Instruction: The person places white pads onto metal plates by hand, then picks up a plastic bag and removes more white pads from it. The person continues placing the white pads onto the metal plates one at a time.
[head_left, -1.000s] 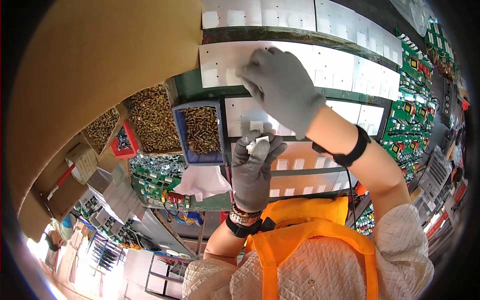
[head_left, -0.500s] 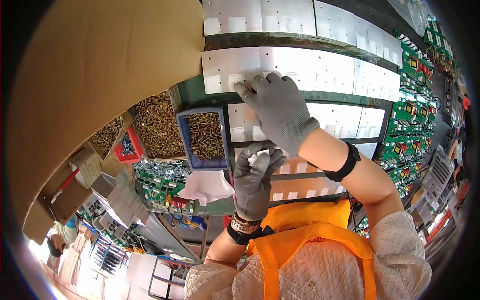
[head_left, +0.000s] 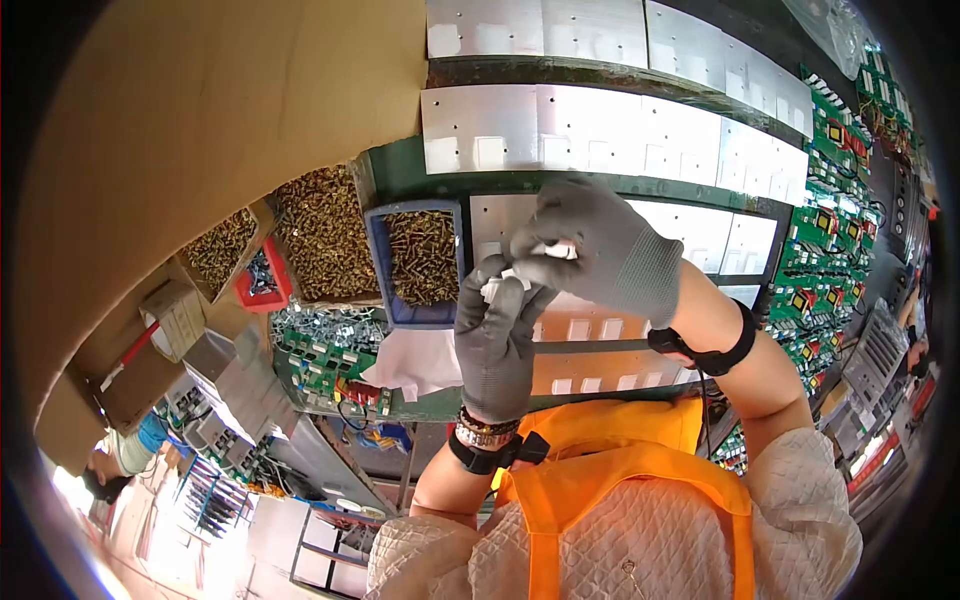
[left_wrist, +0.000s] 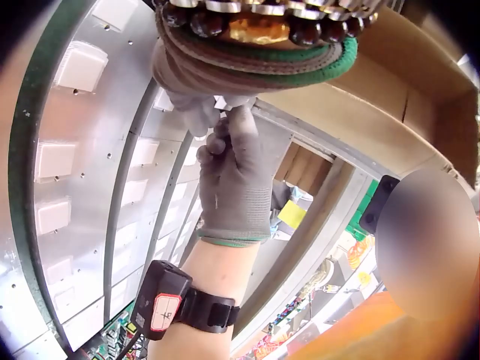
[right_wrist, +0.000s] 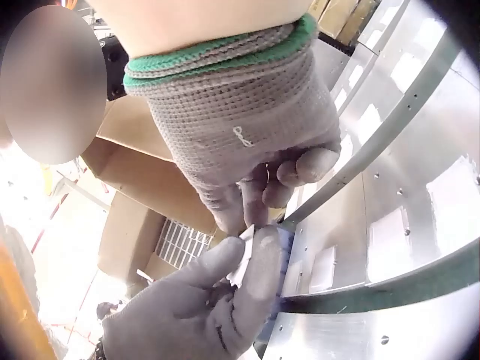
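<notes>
Small flat white pads (head_left: 507,286) sit in my gloved left hand (head_left: 497,345), gripped between thumb and curled fingers. From above, my gloved right hand (head_left: 605,250) meets it, and its thumb and forefinger pinch at the edge of a white pad (right_wrist: 241,259) in the right wrist view. The left wrist view has the right hand (left_wrist: 236,176) fingertip to fingertip with the left, whose own grip is largely hidden by its cuff. Beneath both hands lie rows of metal plates (head_left: 485,105) with screw holes, many bearing square white pads (head_left: 490,151).
Left of the hands stands a blue bin (head_left: 450,315) of brass-coloured screws, beside a larger box (head_left: 320,225) of similar ones and a red tray (head_left: 268,288). A cardboard sheet (head_left: 250,90) rises at far left. Green circuit boards (head_left: 825,230) line the right side.
My right hand has come down from the upper row of plates to the left hand. A white pad shows on the plate it left. The left hand stays nearly in place, gripping the pads.
</notes>
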